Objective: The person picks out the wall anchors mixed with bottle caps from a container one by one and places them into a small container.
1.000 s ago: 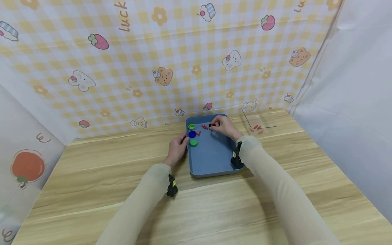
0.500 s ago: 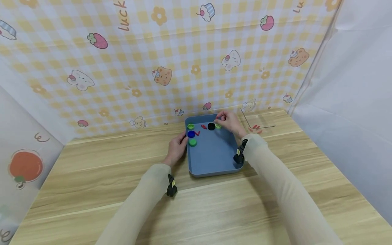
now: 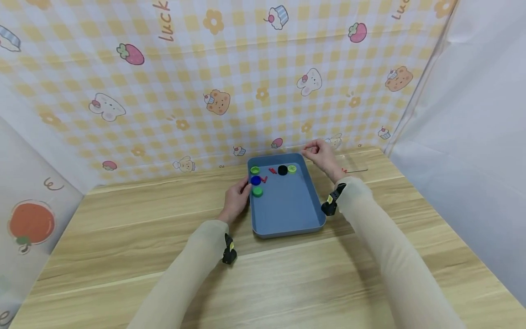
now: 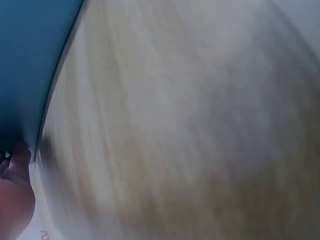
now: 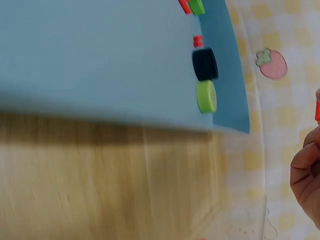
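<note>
My left hand (image 3: 236, 199) grips the left wall of a blue-grey tray (image 3: 287, 205), thumb at the rim; the left wrist view shows only part of this hand (image 4: 15, 195). Past the tray's back right corner, my right hand (image 3: 322, 157) is raised off the table. It pinches a small red piece (image 5: 317, 110), partly cut off by the right wrist view's edge. Inside the tray lie a lime cap (image 3: 255, 170), a blue cap (image 3: 255, 180) and a green cap (image 3: 257, 192) along the left. A black cap (image 3: 282, 170) and a yellow-green cap (image 3: 291, 169) sit at the back.
Small red pieces (image 3: 272, 171) lie among the caps. A clear box (image 3: 355, 171) stands at the back right, mostly hidden behind my right hand and hard to see. A patterned cloth (image 3: 263, 68) hangs behind the wooden table (image 3: 287, 278).
My right hand has moved right, from the black cap past the yellow-green one and out over the tray's edge, uncovering both caps. The left hand stays at the tray.
</note>
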The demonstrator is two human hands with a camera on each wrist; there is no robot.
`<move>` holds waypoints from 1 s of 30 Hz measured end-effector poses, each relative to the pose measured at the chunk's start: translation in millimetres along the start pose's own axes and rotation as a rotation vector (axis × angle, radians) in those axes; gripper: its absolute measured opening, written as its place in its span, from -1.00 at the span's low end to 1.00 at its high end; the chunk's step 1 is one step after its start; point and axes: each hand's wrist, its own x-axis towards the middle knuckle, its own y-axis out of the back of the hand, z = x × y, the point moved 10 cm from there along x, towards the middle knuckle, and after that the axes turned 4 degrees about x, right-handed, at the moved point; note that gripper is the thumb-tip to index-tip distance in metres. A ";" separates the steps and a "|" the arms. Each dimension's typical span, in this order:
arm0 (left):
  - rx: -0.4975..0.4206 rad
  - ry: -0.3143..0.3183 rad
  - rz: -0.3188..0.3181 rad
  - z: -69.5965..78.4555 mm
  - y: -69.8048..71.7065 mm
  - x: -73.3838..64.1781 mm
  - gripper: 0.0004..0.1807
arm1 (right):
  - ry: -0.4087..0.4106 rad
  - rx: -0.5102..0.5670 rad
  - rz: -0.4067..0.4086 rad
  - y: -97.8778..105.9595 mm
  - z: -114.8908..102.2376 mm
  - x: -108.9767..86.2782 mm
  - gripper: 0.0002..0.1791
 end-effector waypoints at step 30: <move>0.032 0.017 -0.006 -4.2 -0.9 2.7 -0.54 | -0.063 -0.262 0.268 99.3 40.9 -33.2 -0.73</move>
